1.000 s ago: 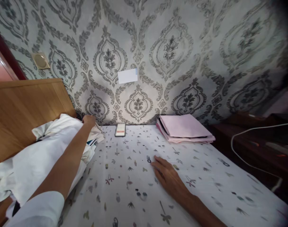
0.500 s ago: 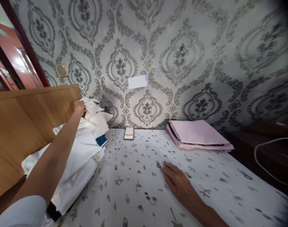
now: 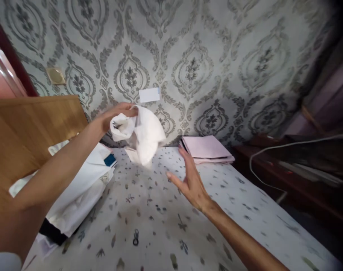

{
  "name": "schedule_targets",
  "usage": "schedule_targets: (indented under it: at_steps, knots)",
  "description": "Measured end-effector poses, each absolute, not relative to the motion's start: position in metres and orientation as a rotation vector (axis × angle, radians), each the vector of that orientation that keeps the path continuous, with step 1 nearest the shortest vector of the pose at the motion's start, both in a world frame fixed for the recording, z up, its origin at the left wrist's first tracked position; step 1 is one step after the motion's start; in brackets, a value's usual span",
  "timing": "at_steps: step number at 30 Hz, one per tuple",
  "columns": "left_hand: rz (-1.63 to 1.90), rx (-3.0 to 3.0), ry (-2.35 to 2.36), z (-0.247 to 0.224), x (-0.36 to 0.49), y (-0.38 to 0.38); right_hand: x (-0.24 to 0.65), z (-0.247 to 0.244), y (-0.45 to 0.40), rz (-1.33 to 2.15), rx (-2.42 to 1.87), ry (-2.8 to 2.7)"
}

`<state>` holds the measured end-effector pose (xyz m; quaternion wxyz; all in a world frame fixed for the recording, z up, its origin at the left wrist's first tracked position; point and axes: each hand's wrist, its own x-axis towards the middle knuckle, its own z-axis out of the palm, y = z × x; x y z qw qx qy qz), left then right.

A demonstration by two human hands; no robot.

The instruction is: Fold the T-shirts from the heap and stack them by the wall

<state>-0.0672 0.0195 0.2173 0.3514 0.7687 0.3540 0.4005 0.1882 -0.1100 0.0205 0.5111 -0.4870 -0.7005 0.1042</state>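
My left hand (image 3: 122, 113) grips a crumpled white garment (image 3: 149, 133) in the air over the far side of the patterned sheet (image 3: 149, 226). The cloth hangs loose and its lower edge is blurred; one rolled opening, perhaps a cuff, shows striped trim inside. Its exact kind cannot be made out. My right hand (image 3: 190, 180) is open above the sheet, thumb apart from the fingers, with nothing in it. Just beyond its fingertips lies a folded pink cloth stack (image 3: 207, 146). Below my left forearm is a pile of white clothes (image 3: 81, 184) with a blue patch.
A wooden board (image 3: 33, 131) stands along the left side. Patterned wallpaper (image 3: 188, 67) covers the wall behind, with a white label (image 3: 149, 95) and a square switch plate (image 3: 55, 76). A white cable (image 3: 261, 180) runs over dark furniture (image 3: 290, 177) at the right.
My left hand has lifted the white garment off the pile and carried it right. My right hand has risen off the sheet and spread. The view has shifted right; the small card is now hidden.
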Motion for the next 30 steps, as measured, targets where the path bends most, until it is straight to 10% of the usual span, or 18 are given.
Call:
schedule_targets:
  at_steps: [3,11,19,30]
  knots:
    - [0.668,2.088,0.691,0.196,-0.020,-0.013,0.180,0.055,-0.117,0.251,-1.004,-1.612]
    - [0.984,2.157,0.561,0.097,0.017,-0.099,0.202,0.005,-0.122,0.891,-0.999,-1.023]
    - [0.133,2.969,0.428,-0.014,0.015,-0.195,0.220,0.017,-0.119,0.954,-1.028,-0.730]
    - [0.378,2.876,1.296,0.068,-0.152,-0.129,0.320,0.067,-0.144,0.674,-0.724,-0.637]
